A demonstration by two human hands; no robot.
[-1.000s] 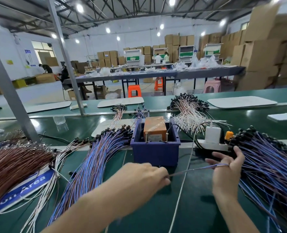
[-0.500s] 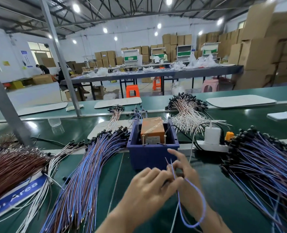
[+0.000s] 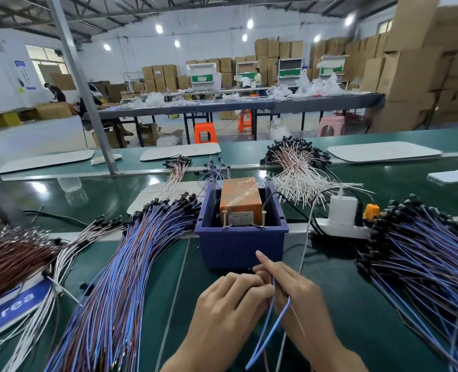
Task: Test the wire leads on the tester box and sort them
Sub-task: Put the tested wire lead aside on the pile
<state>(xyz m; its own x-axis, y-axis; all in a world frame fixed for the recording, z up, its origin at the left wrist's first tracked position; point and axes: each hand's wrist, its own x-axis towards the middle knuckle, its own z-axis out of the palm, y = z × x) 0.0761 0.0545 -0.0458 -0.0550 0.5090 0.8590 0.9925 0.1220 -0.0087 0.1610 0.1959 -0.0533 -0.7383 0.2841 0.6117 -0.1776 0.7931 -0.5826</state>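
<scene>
Wire lead [image 3: 274,323]: a thin blue and brown pair, held between both hands just in front of the blue bin [image 3: 238,248], above the green worktop [image 3: 329,291]. Its slack hangs down as a loop toward the lower edge of the view.

Left hand [image 3: 230,304]: fingers curled together, with the fingertips closed on the lead where the two hands meet.

Right hand [image 3: 295,294]: thumb and lower fingers clamp the lead, while the index finger extends straight toward the bin wall. The ends of the lead are hidden between the fingers.

Tester box [image 3: 240,200]: an orange unit wrapped in clear tape, seated inside the blue bin. Two upright metal pins [image 3: 224,218] stand at its near edge. The lead touches neither pin.

Adjacent stock:
- A large bundle of blue and brown leads [image 3: 131,264] is fanned out left of the bin.
- A second bundle [image 3: 423,264] lies right of the bin.
- A brown bundle [image 3: 10,256] lies at the far left.
- A white power strip [image 3: 340,229] carrying a white charger [image 3: 343,208] sits between the bin and the right bundle.
</scene>
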